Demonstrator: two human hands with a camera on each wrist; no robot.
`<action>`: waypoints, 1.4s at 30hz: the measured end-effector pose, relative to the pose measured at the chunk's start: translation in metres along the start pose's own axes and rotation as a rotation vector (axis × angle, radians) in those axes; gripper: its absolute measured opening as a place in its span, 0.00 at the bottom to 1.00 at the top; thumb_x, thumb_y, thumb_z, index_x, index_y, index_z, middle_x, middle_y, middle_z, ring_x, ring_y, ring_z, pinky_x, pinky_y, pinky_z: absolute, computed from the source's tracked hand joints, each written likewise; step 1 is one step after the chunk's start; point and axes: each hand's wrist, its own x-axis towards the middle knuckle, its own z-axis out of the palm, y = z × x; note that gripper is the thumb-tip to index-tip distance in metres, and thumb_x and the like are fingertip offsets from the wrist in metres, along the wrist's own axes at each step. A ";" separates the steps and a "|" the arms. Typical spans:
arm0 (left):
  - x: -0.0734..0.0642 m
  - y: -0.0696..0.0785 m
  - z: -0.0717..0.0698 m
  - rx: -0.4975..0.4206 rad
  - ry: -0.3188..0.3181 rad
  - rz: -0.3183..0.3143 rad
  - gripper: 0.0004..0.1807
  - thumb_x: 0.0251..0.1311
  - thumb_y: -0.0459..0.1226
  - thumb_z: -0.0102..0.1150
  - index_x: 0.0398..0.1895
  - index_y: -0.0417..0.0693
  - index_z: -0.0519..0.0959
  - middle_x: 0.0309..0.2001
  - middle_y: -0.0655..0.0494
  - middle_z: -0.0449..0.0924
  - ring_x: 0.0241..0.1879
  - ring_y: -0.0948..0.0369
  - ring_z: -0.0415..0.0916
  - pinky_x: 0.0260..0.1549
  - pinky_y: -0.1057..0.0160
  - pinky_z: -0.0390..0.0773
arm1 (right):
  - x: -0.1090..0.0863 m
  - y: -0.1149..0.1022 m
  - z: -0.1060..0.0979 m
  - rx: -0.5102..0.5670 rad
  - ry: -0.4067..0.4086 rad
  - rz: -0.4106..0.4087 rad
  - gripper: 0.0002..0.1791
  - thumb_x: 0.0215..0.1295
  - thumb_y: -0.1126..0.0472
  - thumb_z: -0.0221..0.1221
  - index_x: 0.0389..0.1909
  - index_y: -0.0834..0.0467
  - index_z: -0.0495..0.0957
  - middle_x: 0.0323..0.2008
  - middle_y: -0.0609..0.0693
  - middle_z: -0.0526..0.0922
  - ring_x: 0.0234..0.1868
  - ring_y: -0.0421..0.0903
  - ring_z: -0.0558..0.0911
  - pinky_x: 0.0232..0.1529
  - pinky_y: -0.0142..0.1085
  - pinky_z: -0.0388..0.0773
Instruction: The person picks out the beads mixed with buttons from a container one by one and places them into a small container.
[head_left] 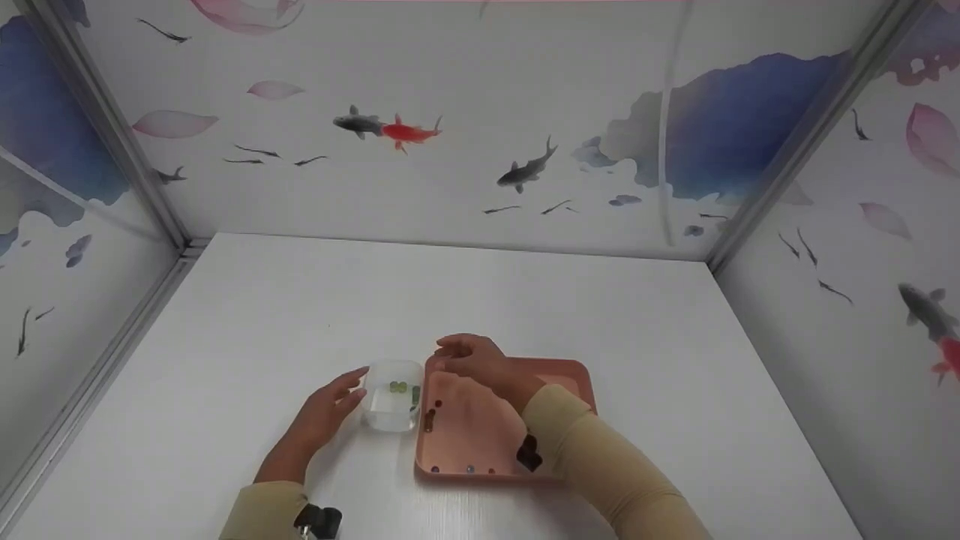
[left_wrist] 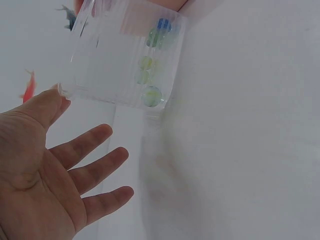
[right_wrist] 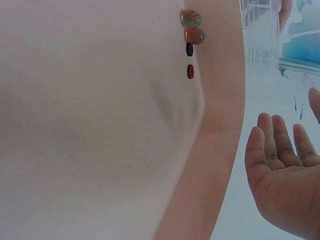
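Observation:
My left hand [head_left: 321, 414] is at the left side of a clear plastic box [head_left: 384, 422], with its fingertips right at the wall. In the left wrist view three of its fingers are spread and hold nothing. Several green and yellow marbles [left_wrist: 152, 96] and a blue one [left_wrist: 163, 24] lie inside the box. Over the far left corner of an orange tray [head_left: 450, 478] hovers my right hand [head_left: 480, 364], its fingers loosely bent and nothing visible in them. Two orange-streaked marbles [right_wrist: 194, 36], a dark bead [right_wrist: 189, 49] and a red bead [right_wrist: 190, 71] line the tray's edge.
Along the tray's near edge lie a few more small pieces [head_left: 470, 469]. The box stands close against the tray's left side on a white table [head_left: 300, 300]. Printed panels [head_left: 450, 187] with fish and petals enclose the table at the back and both sides.

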 end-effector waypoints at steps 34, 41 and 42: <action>0.004 -0.006 0.002 -0.002 0.005 -0.051 0.26 0.72 0.45 0.48 0.71 0.53 0.64 0.67 0.38 0.66 0.67 0.38 0.61 0.62 0.36 0.63 | 0.005 0.014 -0.001 -0.029 -0.023 0.173 0.22 0.64 0.66 0.62 0.59 0.62 0.75 0.50 0.56 0.81 0.54 0.51 0.80 0.55 0.46 0.78; 0.004 -0.004 0.002 -0.002 0.005 -0.063 0.26 0.72 0.45 0.48 0.71 0.54 0.64 0.67 0.38 0.66 0.67 0.38 0.61 0.62 0.36 0.63 | 0.004 0.013 0.001 -0.050 -0.044 0.188 0.21 0.64 0.67 0.62 0.58 0.61 0.76 0.49 0.55 0.82 0.52 0.51 0.82 0.54 0.46 0.78; 0.004 -0.004 0.002 -0.004 0.005 -0.063 0.26 0.72 0.45 0.48 0.71 0.53 0.64 0.67 0.37 0.66 0.67 0.38 0.61 0.62 0.36 0.63 | 0.004 0.013 0.001 -0.060 -0.048 0.189 0.20 0.63 0.67 0.62 0.57 0.61 0.76 0.48 0.54 0.82 0.51 0.50 0.82 0.53 0.46 0.79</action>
